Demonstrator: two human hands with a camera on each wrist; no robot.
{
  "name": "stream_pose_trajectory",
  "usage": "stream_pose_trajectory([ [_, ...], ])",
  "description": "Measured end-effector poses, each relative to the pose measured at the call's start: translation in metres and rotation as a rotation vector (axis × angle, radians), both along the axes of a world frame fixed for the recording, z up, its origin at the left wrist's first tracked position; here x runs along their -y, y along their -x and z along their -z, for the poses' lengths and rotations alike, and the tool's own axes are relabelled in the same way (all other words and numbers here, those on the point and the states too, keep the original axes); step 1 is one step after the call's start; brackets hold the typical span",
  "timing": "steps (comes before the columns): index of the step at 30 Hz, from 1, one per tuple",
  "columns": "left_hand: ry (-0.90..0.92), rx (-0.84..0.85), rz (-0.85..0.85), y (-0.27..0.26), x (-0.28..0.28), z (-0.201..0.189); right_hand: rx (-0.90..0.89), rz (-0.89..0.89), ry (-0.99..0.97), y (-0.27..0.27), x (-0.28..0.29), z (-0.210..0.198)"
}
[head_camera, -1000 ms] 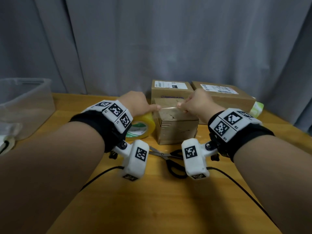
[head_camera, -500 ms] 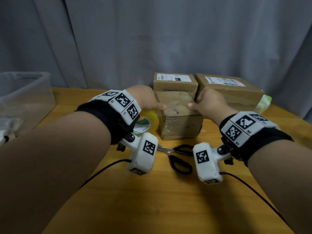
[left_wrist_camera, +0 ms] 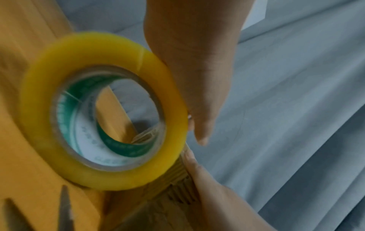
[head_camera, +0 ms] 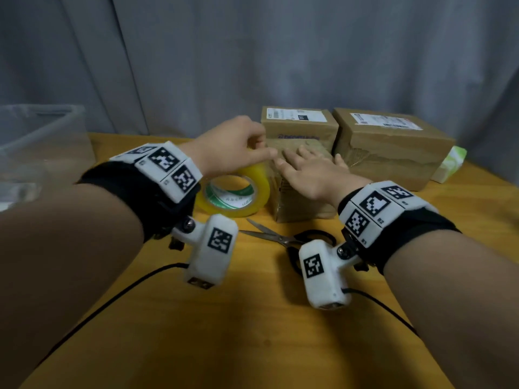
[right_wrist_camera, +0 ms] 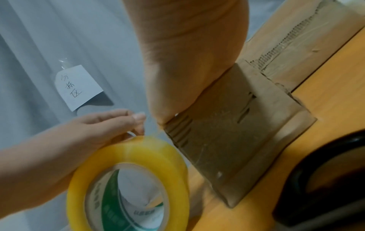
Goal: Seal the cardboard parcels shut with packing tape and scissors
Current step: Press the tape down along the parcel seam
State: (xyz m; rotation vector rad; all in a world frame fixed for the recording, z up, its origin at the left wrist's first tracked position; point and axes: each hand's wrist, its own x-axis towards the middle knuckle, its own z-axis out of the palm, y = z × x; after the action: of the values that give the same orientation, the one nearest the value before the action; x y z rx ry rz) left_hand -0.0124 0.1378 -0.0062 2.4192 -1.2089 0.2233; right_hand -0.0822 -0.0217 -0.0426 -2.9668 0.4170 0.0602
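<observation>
At the far left a clear plastic bin [head_camera: 42,136] sits at the table [head_camera: 252,332] edge, well apart from the work. Next comes the left hand [head_camera: 230,147], its fingers curled down over the top of the yellow tape roll [head_camera: 236,192], gripping it on edge; the roll stands on the table just beside the left face of the small parcel [head_camera: 297,203], leaving almost no gap there. In the right wrist view a thin strip of tape seems to run from the roll toward the parcel's top corner, though it is faint. The right hand [head_camera: 311,172] lies flat on the parcel's top with fingers spread and straight, holding nothing. Directly in front of the parcel the scissors [head_camera: 280,238] lie on the table, blades parted and pointing left, with open wood nearer the person crossed only by two black cables. Behind the small parcel a labelled box [head_camera: 299,124] stands close, and to its right a larger labelled box [head_camera: 393,150] blocks that side; a green-and-white packet [head_camera: 449,164] shows behind it near the table's right edge.
</observation>
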Motion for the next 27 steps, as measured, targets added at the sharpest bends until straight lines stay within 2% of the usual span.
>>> stream_pose_trajectory([
  [2,0.017,-0.026,0.021,0.0,-0.016,0.005,0.008,0.012,0.001,0.001,-0.001,0.0],
  [7,-0.087,-0.123,-0.027,-0.003,-0.037,0.016,0.01,0.034,-0.04,0.001,-0.003,-0.001],
  [12,-0.19,-0.078,-0.02,0.002,-0.043,0.011,0.004,0.059,-0.088,-0.001,-0.002,-0.002],
  [19,-0.555,0.081,-0.031,0.007,-0.024,-0.017,-0.003,0.044,-0.047,0.001,-0.002,-0.003],
  [22,-0.673,0.108,-0.04,0.01,-0.022,-0.016,-0.006,0.046,-0.043,0.001,-0.004,-0.003],
  [27,-0.639,0.158,-0.072,0.011,-0.023,-0.006,-0.016,0.058,-0.015,0.003,-0.009,-0.003],
])
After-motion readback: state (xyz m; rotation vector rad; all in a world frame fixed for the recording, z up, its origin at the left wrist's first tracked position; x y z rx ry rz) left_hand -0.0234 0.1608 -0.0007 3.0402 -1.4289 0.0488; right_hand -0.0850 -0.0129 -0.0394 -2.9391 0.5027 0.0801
